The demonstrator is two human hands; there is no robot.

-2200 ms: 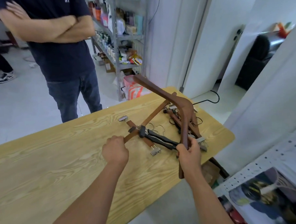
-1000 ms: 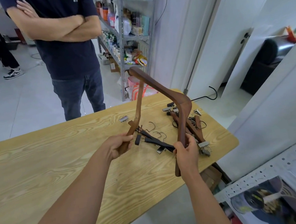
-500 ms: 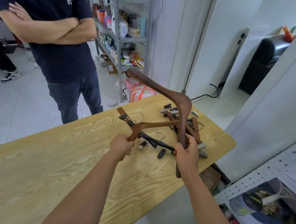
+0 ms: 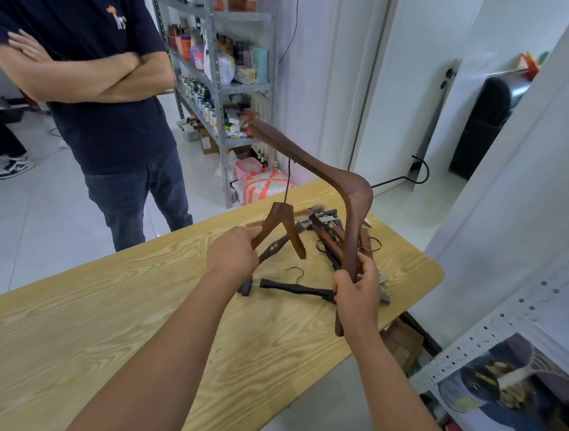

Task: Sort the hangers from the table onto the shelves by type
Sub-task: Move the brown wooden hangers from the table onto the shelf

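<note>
Item one: a wooden table (image 4: 83, 327), pale and grained, serving as the reference point. Above its far right end, the left hand (image 4: 235, 255) is gripping one arm of a small brown wooden hanger (image 4: 293, 236), fingers curled tight around it, the hanger's peak pointing up clear of the tabletop. Beside it, nearer the table's right edge, the right hand (image 4: 358, 294) is clutching the lower arm of a large dark wooden coat hanger (image 4: 350, 194), which is standing almost upright, its upper arm reaching out past the table's far side. Under both hands a pile of clip hangers (image 4: 327, 234) is lying on the tabletop, with one black clip hanger (image 4: 291, 287) lying apart, nearer the front edge. Beyond the table's far side a bystander (image 4: 102, 93) is standing with arms crossed, next to a metal shelving unit (image 4: 217, 69) stocked with bottles.
</note>
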